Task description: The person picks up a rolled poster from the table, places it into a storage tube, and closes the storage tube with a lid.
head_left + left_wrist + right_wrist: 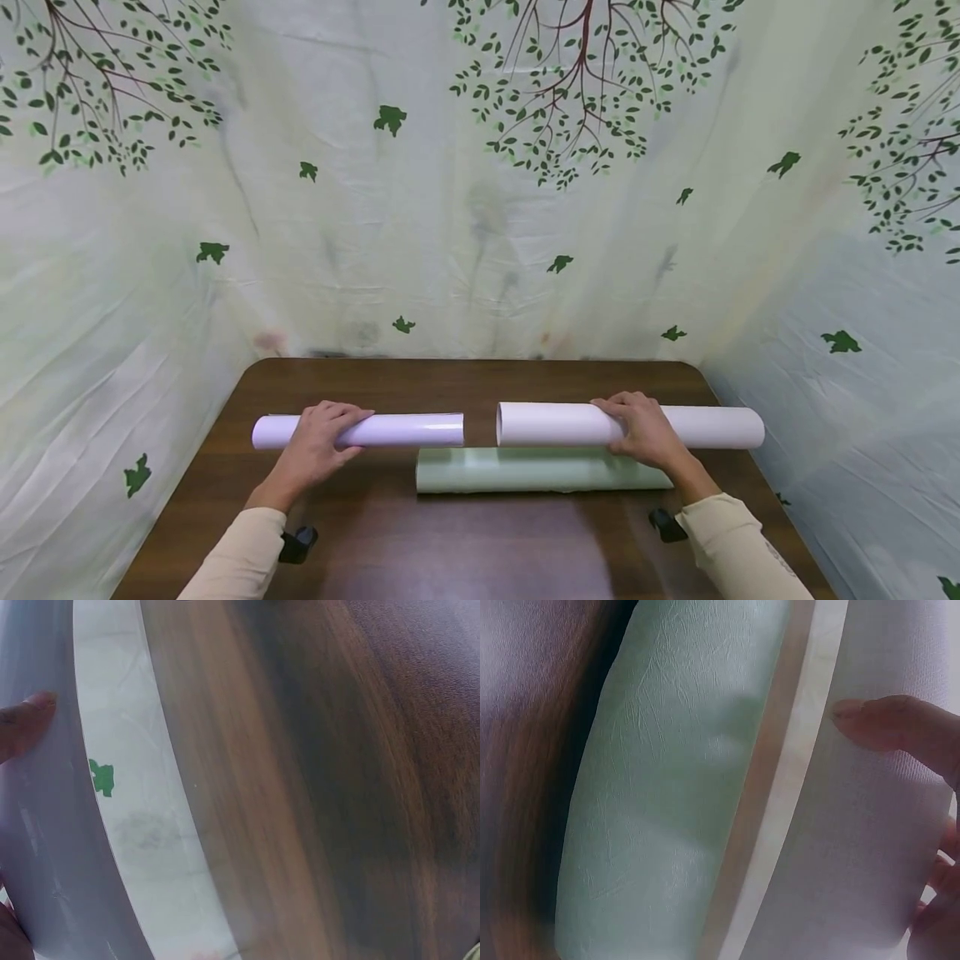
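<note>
My left hand [318, 440] grips a thin, glossy lavender-white wallpaper roll [412, 429] near its middle, thumb on the near side and fingers over the top. A thicker white wallpaper roll [555, 424] is held the same way by my right hand [647, 430]. Both rolls lie level, end towards end, with a gap between them. In the wrist views, table or curtain shows past their edges. A pale green wallpaper roll [510, 472] rests on the table just in front of the white one; its creased surface [660, 787] fills much of the right wrist view.
The brown wooden table [465, 550] has rounded far corners. Behind it and along both sides hangs a pale curtain [450, 217] printed with leaves and branches. Dark wrist devices [298, 545] sit below both sleeves.
</note>
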### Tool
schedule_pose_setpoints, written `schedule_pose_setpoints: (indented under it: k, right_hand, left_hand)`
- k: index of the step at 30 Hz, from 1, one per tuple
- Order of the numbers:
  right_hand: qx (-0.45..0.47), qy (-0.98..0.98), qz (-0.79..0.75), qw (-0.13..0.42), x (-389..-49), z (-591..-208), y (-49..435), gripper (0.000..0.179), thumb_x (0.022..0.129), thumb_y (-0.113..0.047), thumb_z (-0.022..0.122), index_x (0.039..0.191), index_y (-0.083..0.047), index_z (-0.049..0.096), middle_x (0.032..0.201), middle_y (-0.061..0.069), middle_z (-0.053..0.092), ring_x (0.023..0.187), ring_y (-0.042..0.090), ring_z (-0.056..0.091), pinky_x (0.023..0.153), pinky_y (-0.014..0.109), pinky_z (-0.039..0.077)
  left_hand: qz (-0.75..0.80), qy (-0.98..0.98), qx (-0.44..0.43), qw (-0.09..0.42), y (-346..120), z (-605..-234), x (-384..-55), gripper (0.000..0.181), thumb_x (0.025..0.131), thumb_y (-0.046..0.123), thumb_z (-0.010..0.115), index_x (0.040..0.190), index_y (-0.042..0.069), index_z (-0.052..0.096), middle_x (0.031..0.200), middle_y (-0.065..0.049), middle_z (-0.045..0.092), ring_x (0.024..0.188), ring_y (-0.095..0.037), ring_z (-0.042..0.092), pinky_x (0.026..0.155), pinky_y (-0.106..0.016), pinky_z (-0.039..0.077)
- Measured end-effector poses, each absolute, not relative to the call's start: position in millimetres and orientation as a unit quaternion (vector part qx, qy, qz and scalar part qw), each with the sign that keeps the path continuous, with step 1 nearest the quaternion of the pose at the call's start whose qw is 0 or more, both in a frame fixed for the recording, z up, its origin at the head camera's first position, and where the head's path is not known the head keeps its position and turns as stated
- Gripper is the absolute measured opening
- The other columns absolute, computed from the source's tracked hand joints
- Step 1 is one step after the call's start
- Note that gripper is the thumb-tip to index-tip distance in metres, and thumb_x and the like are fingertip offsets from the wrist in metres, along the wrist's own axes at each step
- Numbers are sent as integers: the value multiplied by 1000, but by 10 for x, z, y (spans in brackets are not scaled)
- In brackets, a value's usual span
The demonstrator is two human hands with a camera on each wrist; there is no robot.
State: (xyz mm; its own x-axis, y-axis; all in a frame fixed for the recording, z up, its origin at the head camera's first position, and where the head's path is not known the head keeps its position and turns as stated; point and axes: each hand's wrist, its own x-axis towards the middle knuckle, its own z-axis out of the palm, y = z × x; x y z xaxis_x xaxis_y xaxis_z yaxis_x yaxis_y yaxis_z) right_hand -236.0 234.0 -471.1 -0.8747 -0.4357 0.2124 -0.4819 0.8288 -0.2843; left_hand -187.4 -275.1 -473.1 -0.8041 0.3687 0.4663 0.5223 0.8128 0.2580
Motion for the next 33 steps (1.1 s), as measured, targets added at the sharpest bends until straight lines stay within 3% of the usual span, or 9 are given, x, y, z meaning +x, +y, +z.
schedule_pose_setpoints:
  k: [33]
  right_hand:
    - [240,-954,165,67,-2135,-4791,2211,70,60,-16,89,126,-12,65,107,7,63,101,32,54,88,53,38]
  left_hand:
    - [-211,-923,-243,211,-2574,-4845,-1825,54,60,8,90,111,7,71,103,-8,68,97,-31,58,80,-49,39]
